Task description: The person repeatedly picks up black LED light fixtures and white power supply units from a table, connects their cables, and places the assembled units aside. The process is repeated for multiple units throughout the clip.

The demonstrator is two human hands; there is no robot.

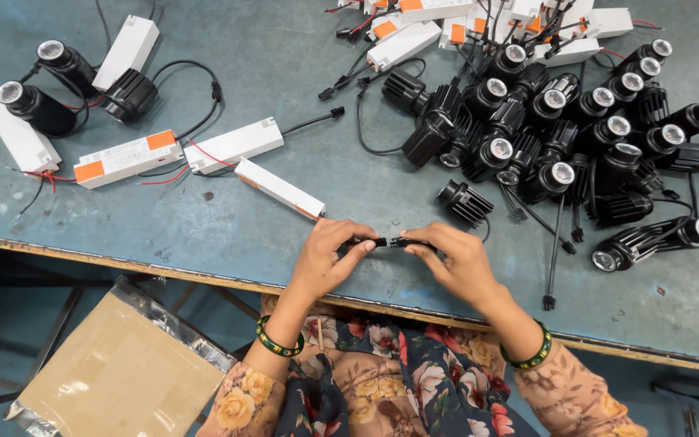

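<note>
The left hand (329,259) and the right hand (455,259) are each pinching one end of the black cable connectors (390,241), meeting just above the blue worktop (285,73) near its front edge.

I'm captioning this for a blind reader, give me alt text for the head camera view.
Seen from above, a person's left hand and right hand pinch two small black plugs together over a worn blue table. White boxes with black lamps lie to the left, and a pile of black lamps to the right.
</note>
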